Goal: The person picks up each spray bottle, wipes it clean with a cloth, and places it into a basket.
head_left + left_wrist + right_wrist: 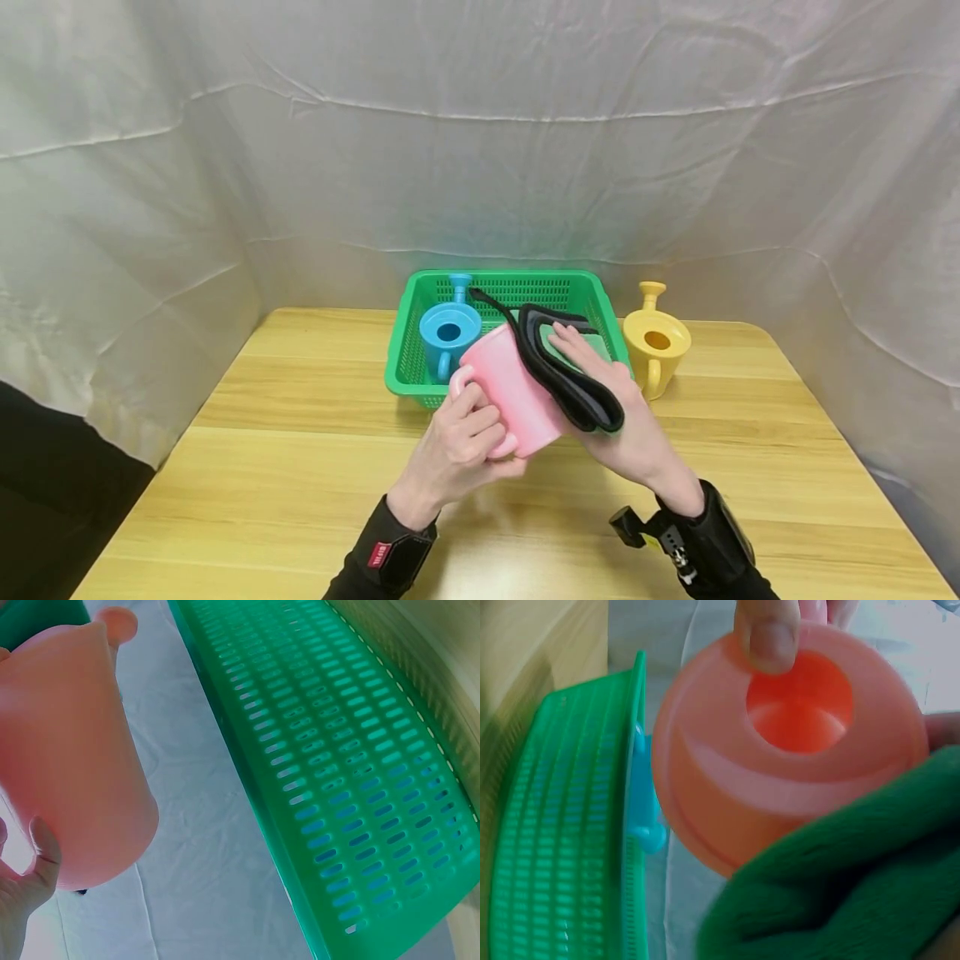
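Observation:
A pink toy watering can (510,387) is held tilted above the table by my left hand (465,442), whose fingers curl round its handle. The right wrist view shows the thumb (772,645) over the rim of the can's round opening. My right hand (622,417) holds a folded green cloth with black edging (558,375) against the can, its fingers fairly straight over the cloth and its thumb hidden. The green side of the cloth (840,877) lies along the can's rim in the right wrist view.
Behind the hands stands a green perforated basket (405,367) with a blue watering can (450,329) inside. Right beside the basket is a yellow watering can (656,337). All stand on a wooden table (750,467), with a pale fabric curtain (480,183) round the back and sides.

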Available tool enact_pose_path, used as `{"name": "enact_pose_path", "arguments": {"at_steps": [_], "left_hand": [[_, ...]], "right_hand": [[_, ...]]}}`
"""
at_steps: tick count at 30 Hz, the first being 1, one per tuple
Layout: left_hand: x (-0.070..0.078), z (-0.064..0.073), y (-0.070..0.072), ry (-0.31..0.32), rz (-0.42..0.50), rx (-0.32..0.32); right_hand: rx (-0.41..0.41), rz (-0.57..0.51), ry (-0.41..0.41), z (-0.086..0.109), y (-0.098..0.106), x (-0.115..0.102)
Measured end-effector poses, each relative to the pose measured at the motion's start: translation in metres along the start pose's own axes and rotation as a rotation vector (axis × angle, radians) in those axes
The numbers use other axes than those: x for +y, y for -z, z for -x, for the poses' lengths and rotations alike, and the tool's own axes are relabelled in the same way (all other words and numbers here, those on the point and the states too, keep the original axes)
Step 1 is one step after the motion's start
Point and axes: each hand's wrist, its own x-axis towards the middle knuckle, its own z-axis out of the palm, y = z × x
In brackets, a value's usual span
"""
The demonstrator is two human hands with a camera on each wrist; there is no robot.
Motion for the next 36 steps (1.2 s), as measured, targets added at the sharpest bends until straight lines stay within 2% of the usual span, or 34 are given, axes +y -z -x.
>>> {"name": "enact_pose_path", "arguments": {"at_steps": [2, 4, 8, 13, 19, 29, 36], "left_hand": [[0.000, 0.000, 0.000, 0.004, 0.002, -0.001], [0.000, 0.000, 0.000, 0.005, 0.005, -0.002], [0.001, -0.001, -0.002, -0.011, 0.019, 0.001], [0.003, -0.002, -0.004, -0.036, 0.037, -0.013], [0.001, -0.001, -0.004, -0.037, 0.036, -0.008], [-0.007, 0.002, 0.000, -0.001, 0.015, 0.004], [-0.010, 0.002, 0.003, 0.033, 0.040, 0.005]], "right_hand": [[-0.060, 0.050, -0.096, 0.002, 0.001, -0.001], [-0.099, 0.062, -0.157, 0.003, 0.001, -0.002], [-0.112, 0.077, -0.158, 0.003, 0.000, -0.002], [-0.107, 0.138, -0.093, 0.000, -0.002, 0.000], [-0.078, 0.233, 0.054, -0.001, -0.008, 0.001], [-0.117, 0.260, 0.179, 0.012, -0.009, -0.007], [-0.067, 0.324, 0.301, 0.023, -0.012, -0.012]]}}
